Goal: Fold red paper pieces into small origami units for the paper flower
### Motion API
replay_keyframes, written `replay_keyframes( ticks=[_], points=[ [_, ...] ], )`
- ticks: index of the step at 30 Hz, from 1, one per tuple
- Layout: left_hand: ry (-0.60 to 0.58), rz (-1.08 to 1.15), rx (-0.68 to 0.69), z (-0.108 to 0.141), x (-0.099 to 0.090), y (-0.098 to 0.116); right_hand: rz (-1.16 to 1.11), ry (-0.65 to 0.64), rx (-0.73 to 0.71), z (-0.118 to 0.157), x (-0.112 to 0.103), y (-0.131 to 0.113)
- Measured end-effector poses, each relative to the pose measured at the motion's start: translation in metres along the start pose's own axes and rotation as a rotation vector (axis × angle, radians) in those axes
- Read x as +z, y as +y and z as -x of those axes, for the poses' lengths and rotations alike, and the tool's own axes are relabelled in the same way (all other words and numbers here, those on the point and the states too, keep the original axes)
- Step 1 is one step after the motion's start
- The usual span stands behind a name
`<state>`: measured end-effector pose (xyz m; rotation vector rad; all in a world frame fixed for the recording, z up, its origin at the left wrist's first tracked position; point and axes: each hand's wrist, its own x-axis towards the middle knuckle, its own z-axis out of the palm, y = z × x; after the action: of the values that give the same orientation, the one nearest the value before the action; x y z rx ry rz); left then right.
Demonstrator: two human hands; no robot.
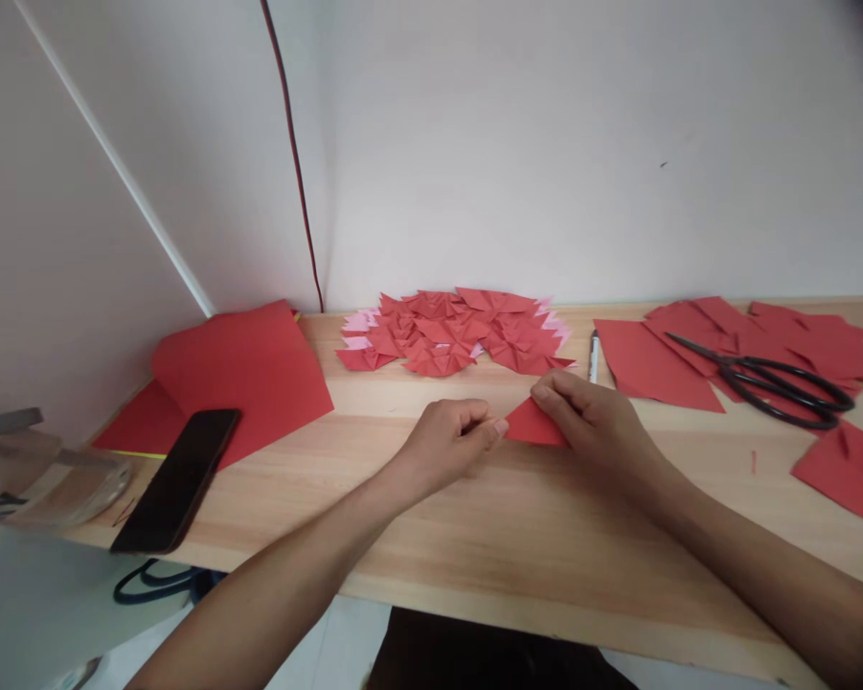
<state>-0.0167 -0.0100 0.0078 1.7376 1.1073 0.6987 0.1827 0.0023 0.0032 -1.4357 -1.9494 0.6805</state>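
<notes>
From here I have the small red paper over the table, near the folded pieces. My left hand has its fingers pinched at one tip; my right hand grips the opposite side. Uneven pulling could tear it.

Before me, a surface runs along a wall. On its left, a phone lies partly on large paper sheets, a jar to their left. At the back, beyond my hands, sits a pile of folded papers. Right of it lie a pen, then cut papers with scissors on top.
</notes>
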Motion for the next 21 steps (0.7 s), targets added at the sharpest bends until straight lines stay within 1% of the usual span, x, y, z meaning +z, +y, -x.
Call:
replay_keyframes(
  ticks=[3, 5, 8, 12, 16, 18, 21],
  points=[
    [0.009, 0.031, -0.040, -0.001, -0.002, -0.002, 0.018, 0.016, -0.009, -0.001, -0.001, 0.001],
    [0.050, 0.037, -0.056, -0.002, -0.002, -0.003, 0.029, 0.035, -0.021, -0.001, -0.001, 0.001],
    [0.117, 0.016, -0.017, -0.003, 0.001, 0.000, 0.028, 0.018, -0.051, 0.002, 0.000, -0.002],
    [0.045, 0.027, 0.042, -0.003, 0.009, 0.005, 0.055, -0.049, -0.110, 0.008, 0.007, -0.008],
    [0.049, -0.032, 0.043, -0.003, 0.015, 0.004, 0.093, -0.101, -0.155, 0.009, 0.012, -0.010],
    [0.050, -0.022, 0.040, -0.003, 0.016, 0.003, 0.066, -0.136, -0.161, 0.009, 0.012, -0.010],
    [0.050, 0.012, 0.038, -0.003, 0.014, 0.003, -0.046, -0.186, -0.145, 0.008, 0.009, -0.010]
  ],
)
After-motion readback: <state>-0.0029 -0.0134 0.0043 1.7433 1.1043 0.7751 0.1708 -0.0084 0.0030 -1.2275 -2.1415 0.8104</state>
